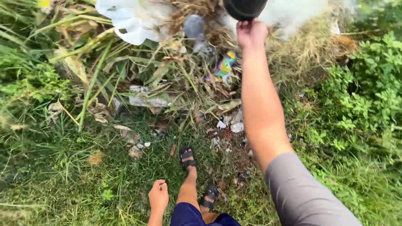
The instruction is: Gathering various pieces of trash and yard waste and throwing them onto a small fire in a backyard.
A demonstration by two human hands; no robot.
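The right hand [250, 33] is stretched far forward at the end of a bare forearm, its fingers curled shut around the lower rim of a dark round container [244, 8] that it holds up at the top edge of the view; only the bottom part of that container shows, the rest is cut off. The container hangs over a heap of dry straw and rubbish [201, 25] at the edge of the grass. Just beside the hand, to its left, lies a grey rounded object [194, 27], and below that a crumpled, brightly coloured wrapper [224, 67]. Further left, a white plastic bag [130, 19] rests on the dry stalks, with long green blades [94, 79] leaning across the ground beneath it. Small white scraps [234, 125] lie on the bare soil near the forearm. The left hand [158, 196] hangs low beside the leg, loosely closed and holding nothing, well apart from the heap. Below are two feet in black sandals [187, 157], one ahead of the other, on short grass [63, 167]. A grey sleeve [301, 196] covers the right upper arm, and leafy green weeds [368, 92] fill the right side.
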